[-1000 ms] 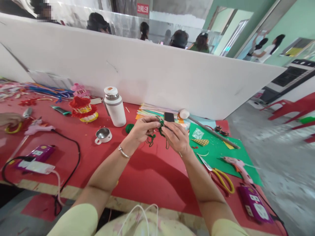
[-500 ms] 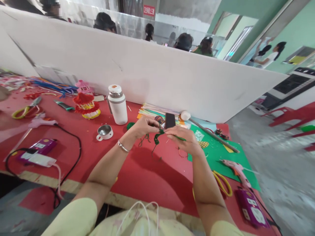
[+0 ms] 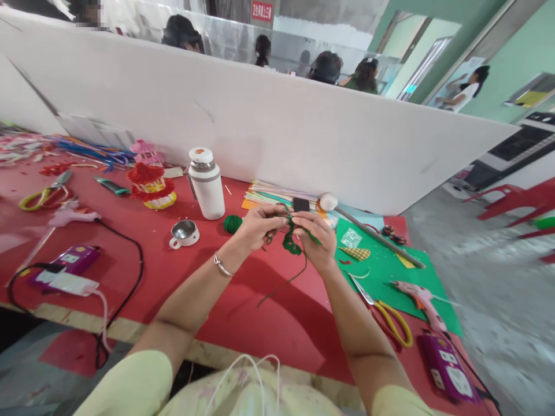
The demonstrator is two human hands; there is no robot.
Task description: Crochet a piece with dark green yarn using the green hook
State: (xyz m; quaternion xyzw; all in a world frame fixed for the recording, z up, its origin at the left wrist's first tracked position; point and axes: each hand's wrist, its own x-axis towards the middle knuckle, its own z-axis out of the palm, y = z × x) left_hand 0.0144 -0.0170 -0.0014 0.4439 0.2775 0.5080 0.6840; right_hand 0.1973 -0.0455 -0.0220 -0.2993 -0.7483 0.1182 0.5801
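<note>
One head cam only, worn by the person, looking fwd and down along both forearms, close over the red table; white partition fills the back, no 2nd view

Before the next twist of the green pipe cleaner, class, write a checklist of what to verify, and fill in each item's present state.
1. Both hands on the green pipe cleaner: left hand and right hand pinch it. Ok.
2. Loose tail free: it hangs down toward the red table, whether touching cannot tell. Ok.
3. Yellow-handled scissors within reach, beside the right forearm. Ok.
4. Pink glue gun apart from the hands, lying on the green sheet. Ok.
5. Glue gun hot or cold: cannot tell.
6. White flask upright, lid on. Ok.
</note>
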